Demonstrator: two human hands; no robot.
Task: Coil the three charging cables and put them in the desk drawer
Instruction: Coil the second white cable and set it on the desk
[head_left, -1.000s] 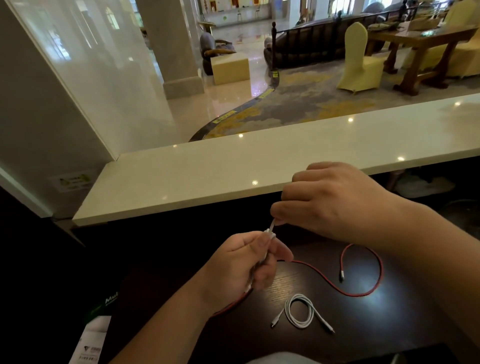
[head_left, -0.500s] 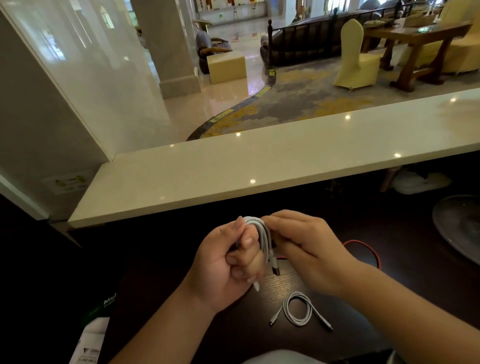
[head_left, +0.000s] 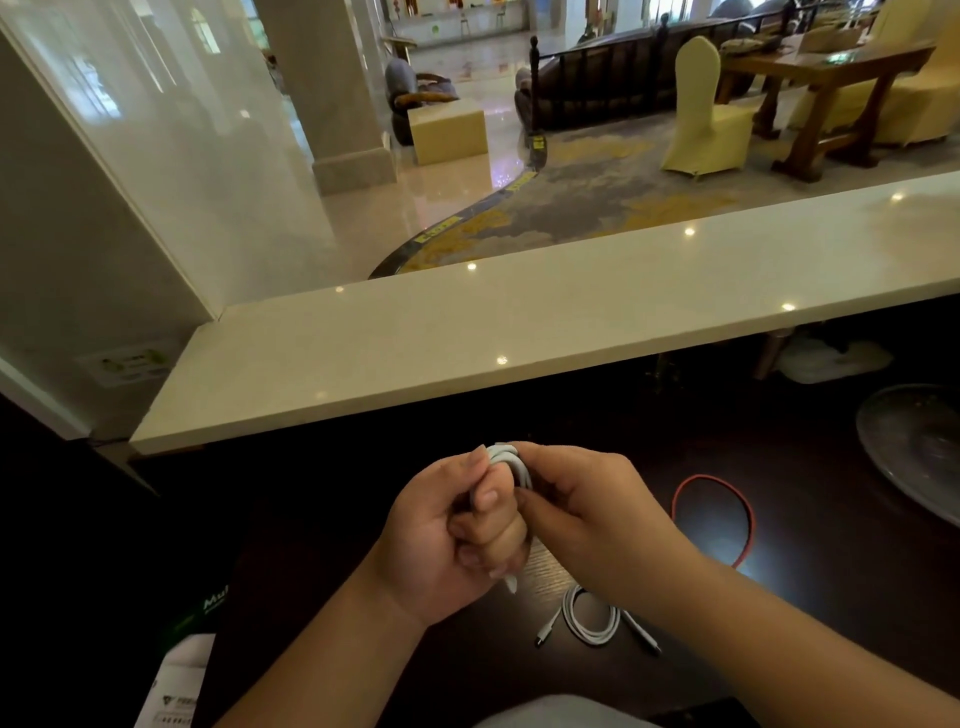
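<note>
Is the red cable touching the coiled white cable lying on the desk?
Apart. The head view shows dark desk between the red cable and the coiled white cable.

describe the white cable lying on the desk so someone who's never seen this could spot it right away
Start at the dark wooden desk below the pale counter. The white coiled cable lies flat there, under the right hand's wrist. Unlike the red cable beyond it and the white one in both hands, it is a small loop nobody touches.

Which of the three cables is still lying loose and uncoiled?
The red cable, sprawled in a wide open loop on the dark desk. The white cable lies neatly coiled, and the pale cable is bundled in the hands.
</note>
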